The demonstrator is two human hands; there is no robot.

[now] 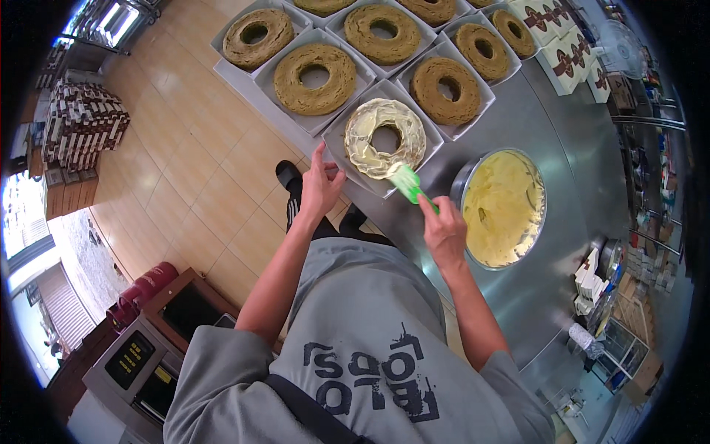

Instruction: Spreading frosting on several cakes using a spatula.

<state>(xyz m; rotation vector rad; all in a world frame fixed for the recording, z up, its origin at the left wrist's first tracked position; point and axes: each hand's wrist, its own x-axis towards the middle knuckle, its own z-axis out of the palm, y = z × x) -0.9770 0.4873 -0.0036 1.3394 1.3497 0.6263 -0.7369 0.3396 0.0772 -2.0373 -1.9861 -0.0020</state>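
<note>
In my right hand point(445, 233) is a green pastry brush point(409, 185), its tip loaded with pale cream. The tip touches the near edge of a ring cake point(362, 126) whose top is coated in uneven cream swirls. That cake sits in an open white cake box point(433, 152) at the near corner of the table. My left hand point(322, 185) is at the box's left corner, index finger stretched along its outer side and thumb apart. To the right of my right hand stands a large metal bowl point(546, 211) holding yellow cream point(499, 203).
Several uncoated brown ring cakes point(314, 79) in open white boxes fill the far part of the steel table point(569, 170). Printed box pieces point(566, 59) lie at the far right. Stacked cartons point(81, 126) and a red gas cylinder point(151, 285) stand on the left.
</note>
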